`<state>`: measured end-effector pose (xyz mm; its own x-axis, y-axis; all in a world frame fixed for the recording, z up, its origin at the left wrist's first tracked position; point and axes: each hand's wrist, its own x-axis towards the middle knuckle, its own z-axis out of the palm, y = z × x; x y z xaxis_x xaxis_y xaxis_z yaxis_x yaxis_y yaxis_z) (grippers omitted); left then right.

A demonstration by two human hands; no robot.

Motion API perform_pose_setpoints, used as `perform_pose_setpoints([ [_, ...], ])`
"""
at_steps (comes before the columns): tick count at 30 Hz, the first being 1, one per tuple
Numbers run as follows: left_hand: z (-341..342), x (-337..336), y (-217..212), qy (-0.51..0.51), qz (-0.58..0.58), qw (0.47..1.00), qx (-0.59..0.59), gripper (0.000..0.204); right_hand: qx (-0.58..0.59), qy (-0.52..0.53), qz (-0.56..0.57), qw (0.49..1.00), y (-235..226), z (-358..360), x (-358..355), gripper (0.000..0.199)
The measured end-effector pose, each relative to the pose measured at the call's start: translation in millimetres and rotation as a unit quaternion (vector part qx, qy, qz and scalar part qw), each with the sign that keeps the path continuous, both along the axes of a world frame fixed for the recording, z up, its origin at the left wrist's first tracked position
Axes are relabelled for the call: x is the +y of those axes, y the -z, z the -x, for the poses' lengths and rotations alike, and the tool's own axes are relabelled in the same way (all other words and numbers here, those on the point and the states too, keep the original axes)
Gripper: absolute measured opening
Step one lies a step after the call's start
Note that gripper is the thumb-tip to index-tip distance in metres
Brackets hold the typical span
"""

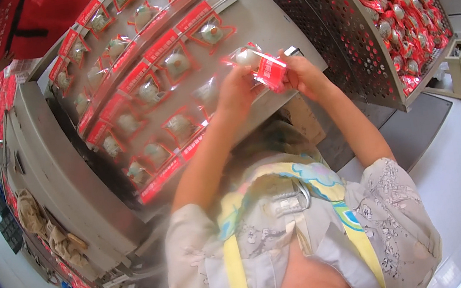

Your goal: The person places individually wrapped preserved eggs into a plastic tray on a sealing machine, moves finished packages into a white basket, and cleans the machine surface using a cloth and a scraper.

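In front of my chest, both hands hold one egg packet (267,70), a clear plastic pouch with a red printed part and a pale egg showing at its upper left end. My left hand (237,90) pinches its left side. On the opposite side, the fingers of my right hand (305,76) are closed on the packet's edge near the red part. Just left of my left hand lies another egg packet (207,91), slightly blurred. More such packets lie in rows on the metal table (258,16), their red strips lined up.
Metal rails (163,22) run across the table between the rows. A perforated metal bin (344,23) at the right holds heaped egg packets (392,4). Part of a person in red (22,26) shows at the far left. Work gloves (44,225) hang on the machine's side.
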<state>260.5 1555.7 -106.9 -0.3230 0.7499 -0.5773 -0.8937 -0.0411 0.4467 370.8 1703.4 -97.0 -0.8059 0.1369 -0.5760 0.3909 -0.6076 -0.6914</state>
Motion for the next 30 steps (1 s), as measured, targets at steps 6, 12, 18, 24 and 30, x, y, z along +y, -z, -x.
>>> perform_pose_setpoints([
  [6, 3, 13, -7, 0.032, 0.055, 0.997, 0.034, 0.037, -0.015, -0.119, -0.026, 0.992, 3, 30, 24, 0.033],
  [12, 15, 7, -6, 0.029, 0.121, 0.992, 0.002, 0.028, 0.038, -0.181, -0.061, 0.981, 3, 50, 36, 0.025],
  [18, 14, 5, -21, 0.031, 0.130, 0.990, 0.041, 0.029, 0.065, -0.269, -0.007, 0.961, 24, 63, 62, 0.022],
  [24, 21, 1, -17, 0.055, 0.163, 0.961, 0.217, 0.036, 0.061, -0.359, -0.112, 0.925, 25, 78, 71, 0.019],
  [30, 13, 1, -2, 0.200, 0.453, 0.603, 0.626, 0.059, 0.018, -0.328, -0.422, 0.845, 48, 78, 54, 0.023],
])
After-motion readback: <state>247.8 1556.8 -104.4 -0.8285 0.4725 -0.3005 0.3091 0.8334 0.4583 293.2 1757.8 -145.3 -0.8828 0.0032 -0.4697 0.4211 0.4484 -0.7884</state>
